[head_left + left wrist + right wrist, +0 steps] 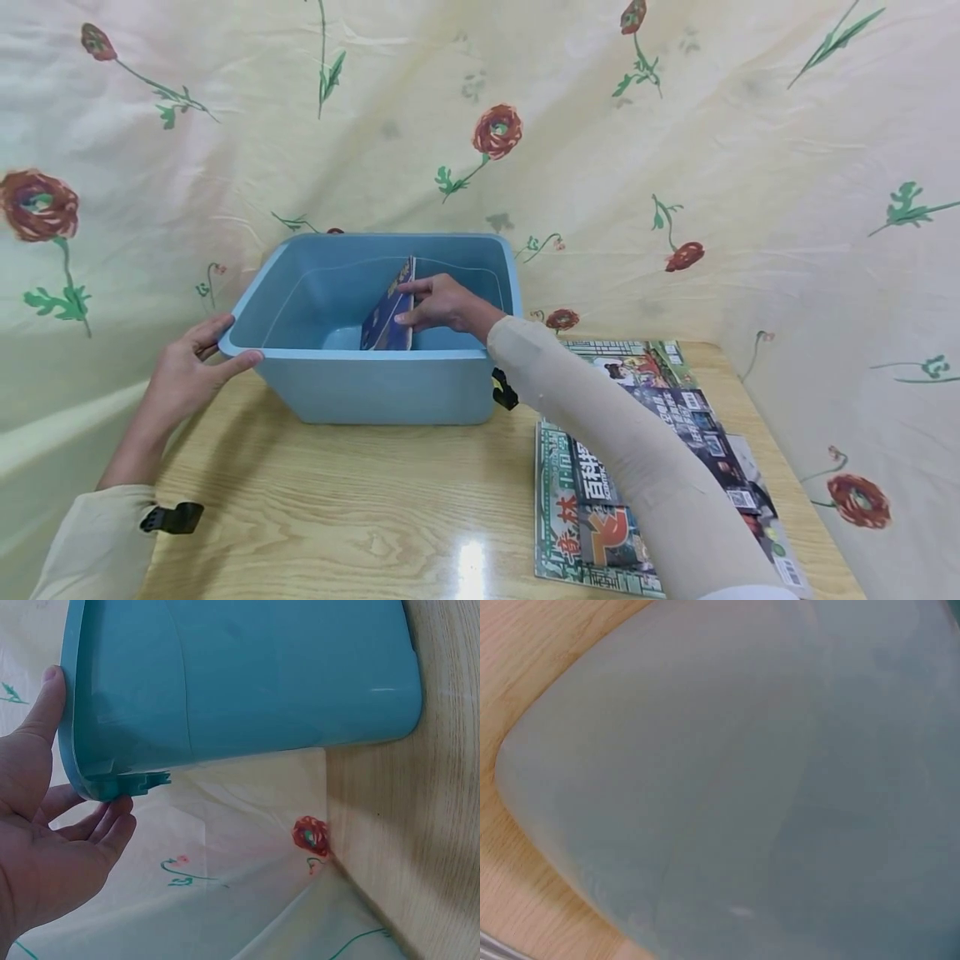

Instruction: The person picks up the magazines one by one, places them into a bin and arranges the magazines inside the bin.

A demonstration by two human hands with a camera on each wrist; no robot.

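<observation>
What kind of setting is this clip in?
Probably a makeshift indoor recording corner: a wooden table hemmed by a floral cloth backdrop, with a blue tub and magazines laid out.

Your wooden table (360,508), a blue plastic bin (390,392) standing on it toward the back, overlapping magazines (592,517) lying flat at your right.
</observation>
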